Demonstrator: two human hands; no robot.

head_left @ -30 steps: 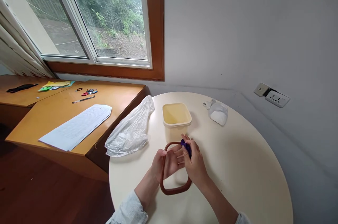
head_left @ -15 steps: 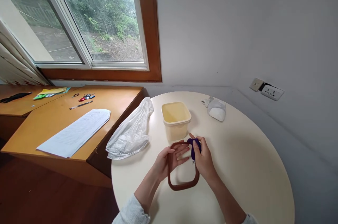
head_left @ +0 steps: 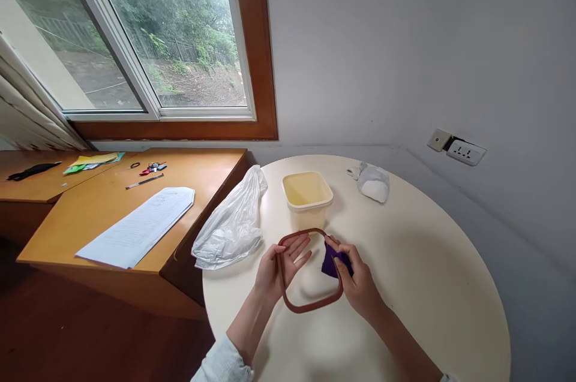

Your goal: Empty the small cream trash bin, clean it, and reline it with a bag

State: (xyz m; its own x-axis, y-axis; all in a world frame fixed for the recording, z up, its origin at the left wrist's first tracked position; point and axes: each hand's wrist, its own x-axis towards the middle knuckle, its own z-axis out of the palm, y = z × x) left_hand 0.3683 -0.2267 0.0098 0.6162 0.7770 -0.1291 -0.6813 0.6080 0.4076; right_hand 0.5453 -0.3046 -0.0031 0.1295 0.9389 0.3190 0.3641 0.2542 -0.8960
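Note:
A brown rounded-square ring point(head_left: 310, 308), like a bin's rim, hangs tilted above the table between my hands. My left hand point(head_left: 274, 271) pinches its left side with the thumb, the other fingers stretched inside the opening. Bunched in my right hand point(head_left: 357, 280) is a purple cloth point(head_left: 330, 261), pressed around the ring's right side and partly hidden by the fingers. Just beyond the ring stands a cream square plastic bin point(head_left: 310, 209), upright with its top uncovered.
A white plastic bag point(head_left: 234, 220) lies on the round table point(head_left: 432, 286), left of the bin. Further back sits a small clear bag with white contents point(head_left: 373, 185). The wooden desk point(head_left: 58, 232) at left bears papers point(head_left: 139, 226), a pen point(head_left: 144, 182) and keys point(head_left: 153, 168).
The purple cloth has shifted along the ring's right side and spread out more. The ring has turned slightly and moved a little away. The view has shifted slightly left.

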